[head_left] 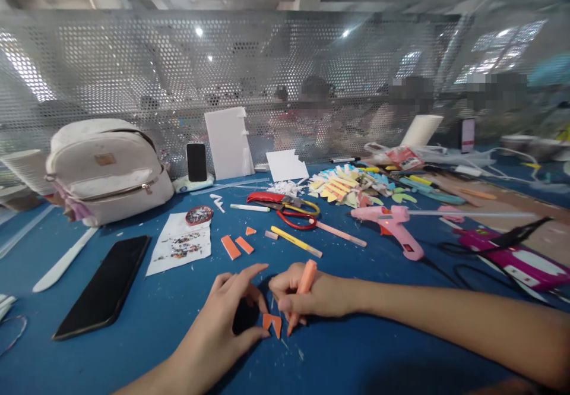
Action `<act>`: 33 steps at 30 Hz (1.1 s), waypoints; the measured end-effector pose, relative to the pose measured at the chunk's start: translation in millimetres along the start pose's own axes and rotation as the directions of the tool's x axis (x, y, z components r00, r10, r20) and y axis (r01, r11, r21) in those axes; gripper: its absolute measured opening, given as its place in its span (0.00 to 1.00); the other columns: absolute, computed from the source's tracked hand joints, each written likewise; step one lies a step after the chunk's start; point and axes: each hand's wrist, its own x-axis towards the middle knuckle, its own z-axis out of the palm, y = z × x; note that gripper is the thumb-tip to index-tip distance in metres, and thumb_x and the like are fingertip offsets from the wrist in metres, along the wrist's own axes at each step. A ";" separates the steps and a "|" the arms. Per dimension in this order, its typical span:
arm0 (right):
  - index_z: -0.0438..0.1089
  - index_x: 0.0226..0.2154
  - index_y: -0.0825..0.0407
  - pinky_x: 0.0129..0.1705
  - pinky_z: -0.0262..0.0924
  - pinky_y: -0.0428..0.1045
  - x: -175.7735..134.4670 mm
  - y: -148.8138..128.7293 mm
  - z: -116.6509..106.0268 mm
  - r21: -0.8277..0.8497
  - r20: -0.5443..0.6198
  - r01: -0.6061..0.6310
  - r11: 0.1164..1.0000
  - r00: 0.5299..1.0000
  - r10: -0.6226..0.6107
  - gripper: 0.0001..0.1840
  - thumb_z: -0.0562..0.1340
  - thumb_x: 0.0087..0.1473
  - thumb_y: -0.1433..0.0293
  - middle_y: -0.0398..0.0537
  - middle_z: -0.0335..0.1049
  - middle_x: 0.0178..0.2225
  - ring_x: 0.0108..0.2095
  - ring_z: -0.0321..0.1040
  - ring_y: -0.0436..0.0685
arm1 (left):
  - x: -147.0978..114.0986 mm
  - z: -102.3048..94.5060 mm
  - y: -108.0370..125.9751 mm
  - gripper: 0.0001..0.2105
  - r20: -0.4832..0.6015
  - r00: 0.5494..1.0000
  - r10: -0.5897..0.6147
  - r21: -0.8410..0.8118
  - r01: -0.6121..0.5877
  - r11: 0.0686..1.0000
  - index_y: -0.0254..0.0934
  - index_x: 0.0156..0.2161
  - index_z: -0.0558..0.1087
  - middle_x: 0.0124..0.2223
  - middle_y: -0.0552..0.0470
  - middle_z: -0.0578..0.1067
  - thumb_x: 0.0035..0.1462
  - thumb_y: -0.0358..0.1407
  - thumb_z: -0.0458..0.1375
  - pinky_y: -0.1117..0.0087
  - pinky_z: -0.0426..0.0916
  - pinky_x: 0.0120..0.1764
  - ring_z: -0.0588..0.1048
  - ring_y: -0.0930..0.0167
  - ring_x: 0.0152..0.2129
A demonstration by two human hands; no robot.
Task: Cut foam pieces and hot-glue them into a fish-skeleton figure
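Note:
In the lower middle of the view, a small orange notched piece (pixel 272 325) lies flat on the blue table. The thumb and a fingertip of my left hand (pixel 236 309) grip its left edge, while the index finger stretches out above. My right hand (pixel 307 294) is closed around an orange marker (pixel 307 277), whose tip points down at the table just right of the piece. Beyond my hands lie two orange strips (pixel 230 247) and a small orange triangle (pixel 250 230). A yellow marker (pixel 296 241) and its neighbouring pale orange marker (pixel 342 233) lie farther right.
Red-handled scissors (pixel 296 220) and a pile of coloured scraps (pixel 347 184) lie ahead. A pink glue gun (pixel 394 226) with its cord is on the right. To the left are a black phone (pixel 104 285), a paper with beads (pixel 180 246) and a white backpack (pixel 107 172).

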 end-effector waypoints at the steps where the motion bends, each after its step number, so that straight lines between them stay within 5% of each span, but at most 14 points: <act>1: 0.61 0.24 0.52 0.21 0.55 0.41 0.1 0.1 -0.1 0.002 0.001 0.001 1.000 1.000 -0.001 0.34 0.63 0.50 0.38 0.39 0.66 0.20 0.20 0.64 0.47 | -0.2 0.0 0.1 0.37 -0.002 1.000 -0.003 0.001 0.003 1.000 0.52 0.64 0.57 0.42 0.56 0.76 0.54 0.24 0.65 0.59 0.59 0.52 0.69 0.63 0.44; 33: 0.64 0.24 0.54 0.22 0.59 0.41 -0.1 -2.2 0.1 0.091 0.048 -0.036 0.995 0.998 0.032 0.31 0.70 0.47 0.44 0.42 0.71 0.24 0.21 0.67 0.46 | -2.8 -1.1 1.4 0.37 0.002 1.000 -0.014 -0.016 0.014 1.000 0.52 0.64 0.57 0.42 0.56 0.76 0.55 0.24 0.64 0.59 0.60 0.53 0.68 0.63 0.45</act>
